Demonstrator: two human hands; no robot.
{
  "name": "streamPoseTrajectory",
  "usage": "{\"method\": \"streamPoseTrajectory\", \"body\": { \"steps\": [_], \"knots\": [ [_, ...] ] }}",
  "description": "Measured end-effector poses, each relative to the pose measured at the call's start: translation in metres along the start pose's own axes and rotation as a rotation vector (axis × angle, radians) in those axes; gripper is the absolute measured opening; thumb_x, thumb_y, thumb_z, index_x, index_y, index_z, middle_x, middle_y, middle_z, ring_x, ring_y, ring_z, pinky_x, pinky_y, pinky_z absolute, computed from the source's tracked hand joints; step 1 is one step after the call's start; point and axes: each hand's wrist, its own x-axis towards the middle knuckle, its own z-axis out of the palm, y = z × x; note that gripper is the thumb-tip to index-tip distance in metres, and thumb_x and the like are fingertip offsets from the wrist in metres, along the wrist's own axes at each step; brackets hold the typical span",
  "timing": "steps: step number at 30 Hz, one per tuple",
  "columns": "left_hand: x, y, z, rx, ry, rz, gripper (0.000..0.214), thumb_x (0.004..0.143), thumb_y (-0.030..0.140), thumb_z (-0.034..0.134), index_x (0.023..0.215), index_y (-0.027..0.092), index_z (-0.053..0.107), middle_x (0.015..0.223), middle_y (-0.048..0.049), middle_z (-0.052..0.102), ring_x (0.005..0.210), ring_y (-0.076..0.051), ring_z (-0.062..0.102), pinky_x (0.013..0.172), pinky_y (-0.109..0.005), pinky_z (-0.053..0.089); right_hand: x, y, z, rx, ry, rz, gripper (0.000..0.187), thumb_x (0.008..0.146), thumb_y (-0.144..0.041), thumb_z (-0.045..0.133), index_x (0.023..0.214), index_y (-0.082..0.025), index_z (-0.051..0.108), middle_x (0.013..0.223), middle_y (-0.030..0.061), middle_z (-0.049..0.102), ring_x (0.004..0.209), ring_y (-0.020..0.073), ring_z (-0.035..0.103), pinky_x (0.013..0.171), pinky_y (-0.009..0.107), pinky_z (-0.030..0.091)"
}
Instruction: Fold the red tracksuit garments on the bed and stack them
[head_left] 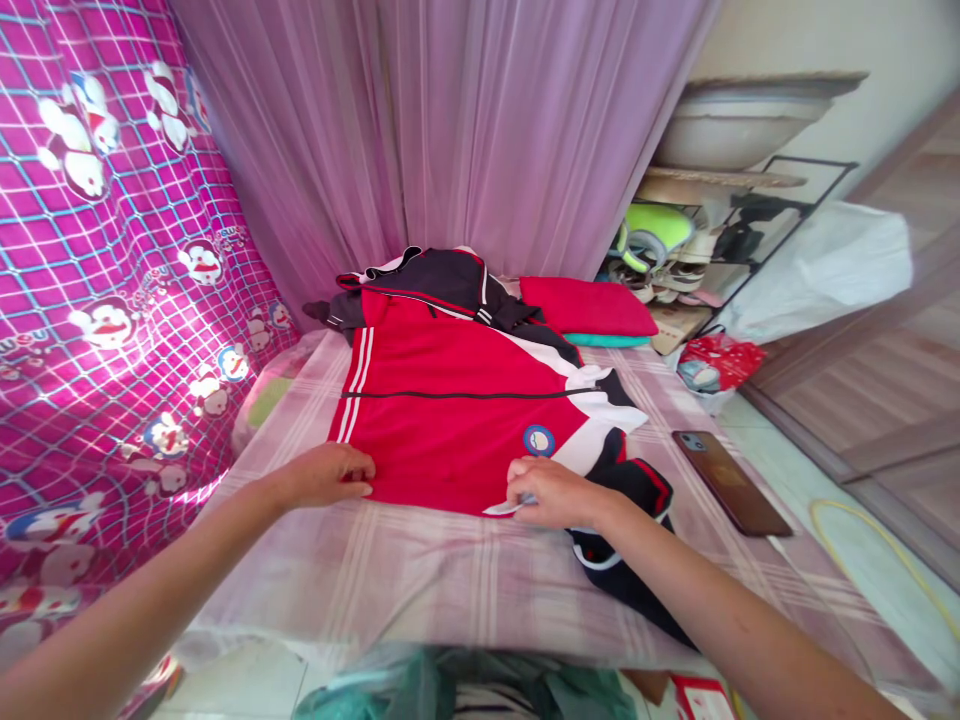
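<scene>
A red, white and black zip jacket (442, 440) lies flat on the checked cloth, front side up, its collar to the right and its striped hem to the left. My left hand (326, 475) pinches the near corner of the hem with curled fingers. At the jacket's near edge, below the round blue badge (538, 440), my right hand (551, 492) is closed on the fabric by a white strip. The near black sleeve (634, 570) trails down toward me, partly behind my right forearm. Behind the jacket lies another dark garment (442, 280), bunched up.
A folded red cloth (589, 305) rests on a teal one at the back right. A phone (731, 482) with a cable lies on the right. Beyond stand a shoe rack (787, 170) and plastic bags (825, 270). Purple curtains (450, 130) and a pink patterned cloth (112, 280) hang around.
</scene>
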Motion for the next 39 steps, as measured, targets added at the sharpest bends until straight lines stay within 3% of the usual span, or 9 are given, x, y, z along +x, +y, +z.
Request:
{"method": "streamPoseTrajectory", "body": {
  "steps": [4,8,12,14,16,19,23,29,39],
  "knots": [
    [0.012,0.007,-0.003,0.034,0.079,-0.108,0.037,0.092,0.052,0.046,0.089,0.024,0.07,0.077,0.0011,0.071,0.069,-0.015,0.064,0.064,-0.024,0.045,0.0,0.012,-0.001,0.155,-0.06,-0.027,0.003,0.077,-0.023,0.071,0.077,-0.02,0.074,0.091,0.0023,0.066,0.082,0.015,0.061,0.076,0.025,0.046],
    [0.042,0.017,0.005,0.108,0.254,0.028,0.047,0.098,0.049,0.034,0.11,0.022,0.072,0.113,-0.0069,0.074,0.109,-0.021,0.064,0.098,-0.033,0.047,0.01,0.018,-0.012,0.194,-0.136,-0.019,0.018,0.084,-0.034,0.068,0.077,-0.019,0.074,0.086,0.0024,0.069,0.079,0.0149,0.063,0.074,0.024,0.047],
    [0.074,0.027,0.03,0.176,0.251,0.058,0.052,0.099,0.048,0.033,0.136,0.023,0.059,0.144,-0.0093,0.058,0.137,-0.025,0.047,0.116,-0.046,0.033,0.031,0.018,-0.02,0.028,0.11,0.102,0.028,0.094,-0.035,0.053,0.1,-0.018,0.076,0.099,0.0073,0.074,0.091,0.0195,0.067,0.085,0.03,0.049],
    [0.082,0.029,0.044,0.222,0.236,0.03,0.055,0.099,0.05,0.036,0.146,0.024,0.049,0.153,-0.0096,0.047,0.144,-0.027,0.038,0.119,-0.052,0.027,0.041,0.021,-0.016,-0.101,0.28,0.166,0.038,0.096,-0.038,0.051,0.124,-0.019,0.068,0.131,0.0132,0.065,0.12,0.0254,0.058,0.102,0.039,0.043],
    [0.083,0.029,0.055,0.259,0.234,0.015,0.058,0.099,0.052,0.037,0.151,0.026,0.041,0.158,-0.0097,0.039,0.148,-0.029,0.031,0.119,-0.055,0.024,0.047,0.025,-0.007,-0.195,0.299,0.221,0.052,0.096,-0.044,0.05,0.143,-0.021,0.054,0.154,0.0146,0.043,0.142,0.0294,0.039,0.115,0.049,0.029],
    [0.075,0.026,0.063,0.287,0.239,0.029,0.057,0.099,0.052,0.036,0.152,0.03,0.039,0.161,-0.0086,0.035,0.149,-0.03,0.028,0.119,-0.056,0.022,0.048,0.033,0.009,-0.258,0.201,0.271,0.061,0.098,-0.051,0.045,0.152,-0.024,0.04,0.162,0.0126,0.028,0.15,0.0297,0.024,0.12,0.056,0.016],
    [0.068,0.022,0.064,0.28,0.263,0.06,0.054,0.1,0.05,0.038,0.15,0.029,0.043,0.157,-0.0087,0.041,0.147,-0.028,0.032,0.119,-0.055,0.024,0.048,0.039,0.013,-0.267,0.229,0.303,0.056,0.101,-0.05,0.038,0.149,-0.024,0.045,0.161,0.0117,0.032,0.148,0.0282,0.028,0.119,0.054,0.019],
    [0.075,0.025,0.052,0.232,0.295,0.055,0.053,0.098,0.051,0.042,0.145,0.028,0.048,0.146,-0.0092,0.055,0.135,-0.027,0.048,0.115,-0.055,0.033,0.081,0.042,-0.034,-0.245,0.316,0.304,0.037,0.101,-0.038,0.042,0.12,-0.024,0.071,0.127,0.008,0.069,0.119,0.0231,0.061,0.104,0.036,0.043],
    [0.081,0.027,0.067,0.303,0.536,0.096,0.042,0.094,0.037,0.055,0.132,0.023,0.061,0.13,-0.0092,0.066,0.12,-0.026,0.059,0.109,-0.051,0.044,0.21,0.056,-0.125,-0.337,0.497,0.275,0.045,0.093,-0.025,0.052,0.137,-0.017,0.058,0.142,0.0103,0.058,0.129,0.0219,0.054,0.11,0.034,0.04]
  ]
}}
